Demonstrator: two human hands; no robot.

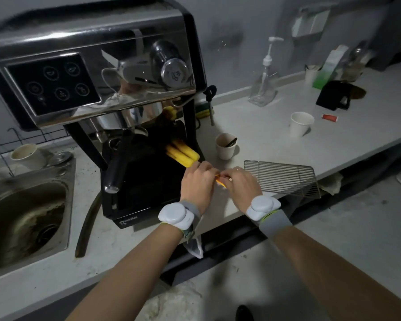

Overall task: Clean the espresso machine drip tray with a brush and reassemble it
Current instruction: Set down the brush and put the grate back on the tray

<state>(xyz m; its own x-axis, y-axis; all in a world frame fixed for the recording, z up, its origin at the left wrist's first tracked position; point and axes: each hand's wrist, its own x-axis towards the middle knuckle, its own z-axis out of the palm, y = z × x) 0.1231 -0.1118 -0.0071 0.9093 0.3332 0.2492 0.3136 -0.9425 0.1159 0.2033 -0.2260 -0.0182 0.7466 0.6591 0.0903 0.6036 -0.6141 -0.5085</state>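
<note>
Far left: stainless steel sink [28,218] set into the pale grey tabletop [264,135]. Next right: chrome-and-black espresso machine [90,89], its black drip tray [148,193] seated in the base with no cover on it. Yellow bristled brush head [183,154] lies over the tray's far right corner, long axis running from far left to near right, toward both hands. Left hand [197,181] clamped on the brush just behind the bristles, directly near-right of the tray. Right hand [240,184] touching it fingertip to fingertip, pinched on the orange handle end [220,183]; exact finger closure partly hidden. Right again: silver wire drip grate [281,177] on the tabletop, just beside the right hand. Judgement: left hand is nearer the tray, right nearer the grate; scrubbing appears under way, grate refit pending.
</note>
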